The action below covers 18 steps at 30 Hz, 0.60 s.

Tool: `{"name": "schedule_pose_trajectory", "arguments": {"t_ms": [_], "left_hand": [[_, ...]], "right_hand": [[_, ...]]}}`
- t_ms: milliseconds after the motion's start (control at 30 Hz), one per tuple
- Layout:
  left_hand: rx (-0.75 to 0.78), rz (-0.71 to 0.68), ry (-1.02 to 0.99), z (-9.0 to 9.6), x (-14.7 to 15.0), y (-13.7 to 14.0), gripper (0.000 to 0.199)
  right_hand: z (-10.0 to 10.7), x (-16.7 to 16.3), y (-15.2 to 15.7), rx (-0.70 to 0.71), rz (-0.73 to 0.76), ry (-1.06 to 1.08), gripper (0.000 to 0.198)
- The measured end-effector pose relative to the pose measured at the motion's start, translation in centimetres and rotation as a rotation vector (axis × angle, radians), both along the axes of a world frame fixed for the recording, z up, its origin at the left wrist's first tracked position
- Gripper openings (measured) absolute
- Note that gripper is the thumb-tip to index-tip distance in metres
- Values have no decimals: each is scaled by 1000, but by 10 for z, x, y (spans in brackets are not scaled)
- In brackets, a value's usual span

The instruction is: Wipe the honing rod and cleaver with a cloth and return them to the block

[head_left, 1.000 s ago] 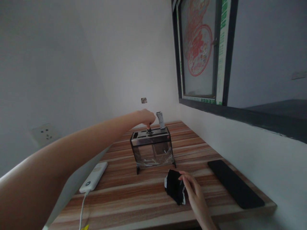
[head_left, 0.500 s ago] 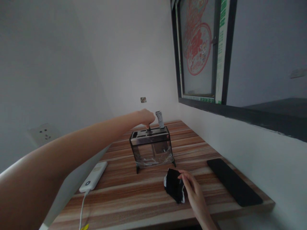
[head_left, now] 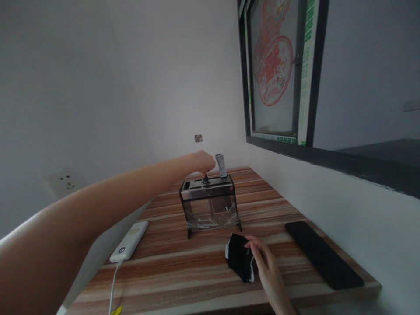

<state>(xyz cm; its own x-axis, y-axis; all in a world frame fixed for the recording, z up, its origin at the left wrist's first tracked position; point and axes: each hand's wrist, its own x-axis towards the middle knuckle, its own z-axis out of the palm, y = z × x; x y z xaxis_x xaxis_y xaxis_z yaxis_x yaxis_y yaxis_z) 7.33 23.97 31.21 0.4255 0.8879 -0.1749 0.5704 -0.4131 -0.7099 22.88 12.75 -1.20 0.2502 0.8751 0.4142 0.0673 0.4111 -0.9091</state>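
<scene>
A see-through box with black side legs and a slotted metal top, which looks like a knife holder [head_left: 210,212], stands upright on the wood-grain table [head_left: 170,271]. My left hand [head_left: 204,162] reaches across to its top. Its fingers are closed around a small dark upright piece [head_left: 205,179] at the top slots; most of that piece is hidden by the hand. Just right of this hand, a silver handle wrapped in clear plastic [head_left: 221,165] sticks up from the holder. Lower right, my right hand [head_left: 264,258] pinches a crumpled black cloth [head_left: 240,259] with white edges, close to the tabletop.
A white power bank [head_left: 130,241] with a white cable [head_left: 113,284] lies at the left. On the right is a long black flat object [head_left: 323,253]. Walls border the table, with a socket [head_left: 66,180] at left and a dark-framed window [head_left: 274,70] at right.
The whole view has shifted slightly, so everything sits a little further right and lower. Both hands keep about the same place relative to the holder and the cloth.
</scene>
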Motion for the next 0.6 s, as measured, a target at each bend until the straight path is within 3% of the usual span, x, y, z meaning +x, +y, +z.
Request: {"name": "schedule_pose_trajectory", "arguments": {"t_ms": [600], "left_hand": [[41,-47,-59,-10,-8,5,14]], "right_hand": [[-2,0,0,-1,32,9,41]]}}
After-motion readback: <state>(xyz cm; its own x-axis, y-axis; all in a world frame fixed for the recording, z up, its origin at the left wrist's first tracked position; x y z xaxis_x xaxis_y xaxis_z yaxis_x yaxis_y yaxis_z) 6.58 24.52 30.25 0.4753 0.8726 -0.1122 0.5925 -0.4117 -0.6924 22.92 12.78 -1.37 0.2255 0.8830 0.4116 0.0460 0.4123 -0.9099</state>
